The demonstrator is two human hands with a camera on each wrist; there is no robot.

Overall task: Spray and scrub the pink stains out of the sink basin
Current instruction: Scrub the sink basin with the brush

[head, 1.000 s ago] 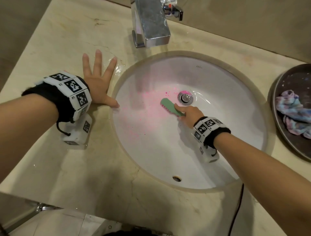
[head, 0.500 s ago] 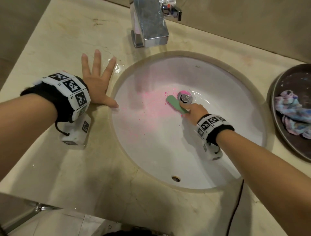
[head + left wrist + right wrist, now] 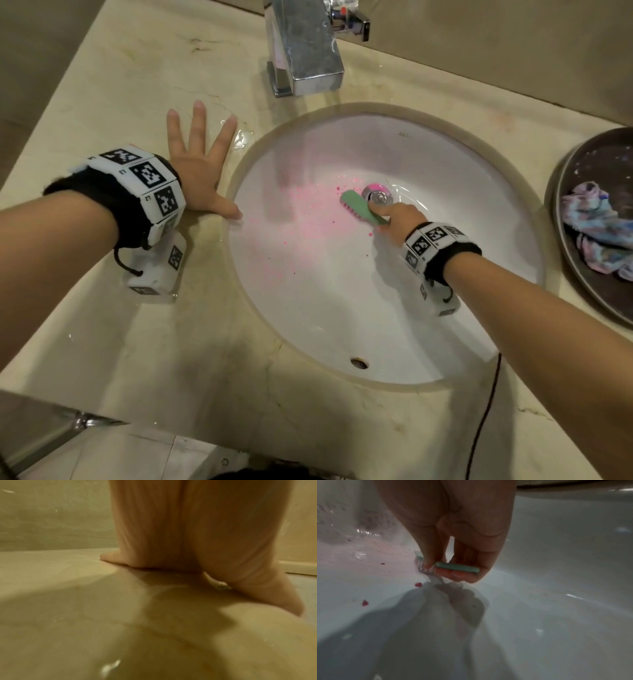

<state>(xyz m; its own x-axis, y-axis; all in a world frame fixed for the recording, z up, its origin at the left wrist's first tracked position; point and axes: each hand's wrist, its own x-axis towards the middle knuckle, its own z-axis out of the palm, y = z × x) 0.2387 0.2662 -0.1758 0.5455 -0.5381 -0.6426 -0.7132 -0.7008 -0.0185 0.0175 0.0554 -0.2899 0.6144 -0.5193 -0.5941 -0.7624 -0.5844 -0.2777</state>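
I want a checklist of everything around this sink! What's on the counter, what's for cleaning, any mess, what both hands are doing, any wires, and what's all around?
Surface: beige marble counter, wet patch near the left fingers.
Job's things: white oval sink basin with pink stains left of the chrome drain plug; green plastic scrub brush bristles-down beside the drain.
Clutter: crumpled tie-dye cloth in a dark round tray.
Grips: left hand flat on the counter, fingers spread; right hand pinches the brush.
Cables: thin black cable over the counter's front edge.
Surroundings: square chrome faucet behind the basin; beige wall.
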